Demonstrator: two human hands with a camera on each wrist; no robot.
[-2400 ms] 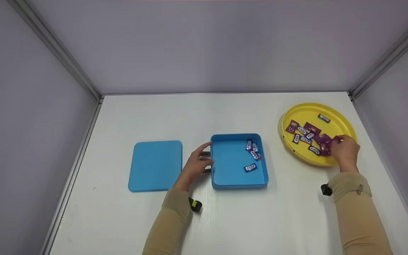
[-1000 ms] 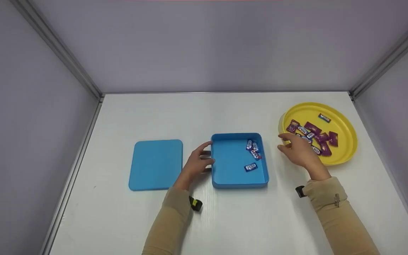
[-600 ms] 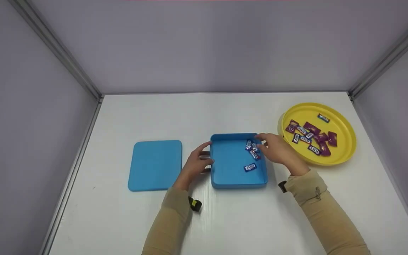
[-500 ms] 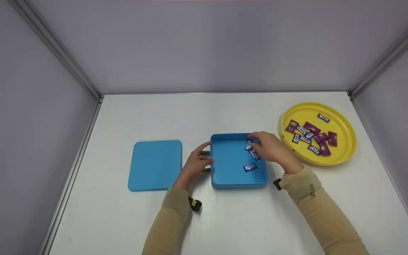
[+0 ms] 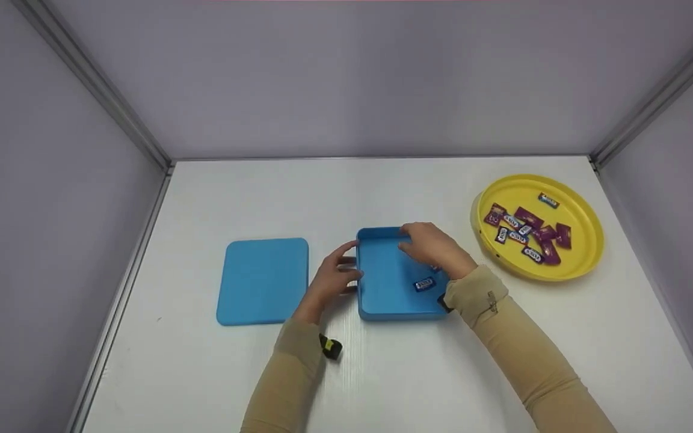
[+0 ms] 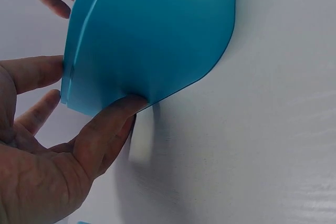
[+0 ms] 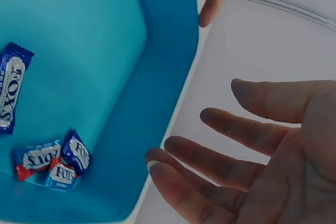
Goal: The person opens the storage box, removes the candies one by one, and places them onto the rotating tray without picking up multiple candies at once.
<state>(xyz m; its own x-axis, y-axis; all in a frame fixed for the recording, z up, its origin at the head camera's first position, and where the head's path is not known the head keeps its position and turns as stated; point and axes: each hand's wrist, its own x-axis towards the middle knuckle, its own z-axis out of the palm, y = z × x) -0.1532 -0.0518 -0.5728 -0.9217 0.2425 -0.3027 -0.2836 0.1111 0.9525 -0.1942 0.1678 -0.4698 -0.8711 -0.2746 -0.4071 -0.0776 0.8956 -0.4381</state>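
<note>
My left hand [image 5: 333,278] touches the left wall of an open blue box [image 5: 376,305] with its fingertips. In the left wrist view its thumb and fingers are spread along the outer wall. Above the back right part of the box hovers my right hand [image 5: 431,245], hiding some wrapped candies there. Nothing lies between its parted fingers [image 7: 226,161] in the right wrist view. That view also shows a long blue candy [image 7: 10,87] and a cluster of three smaller wrapped candies [image 7: 63,176] on the box floor.
A round yellow tray [image 5: 584,252] at the right holds several purple and blue wrapped candies [image 5: 527,215]. To the left of the box a flat blue square lid [image 5: 262,281] lies on the white table [image 5: 382,373]. Grey walls [image 5: 382,84] enclose the back and sides.
My right hand has moved left from the yellow tray, over the box's right wall, to above the box. The purple candy it touched remains in the tray. My left hand stays at the box.
</note>
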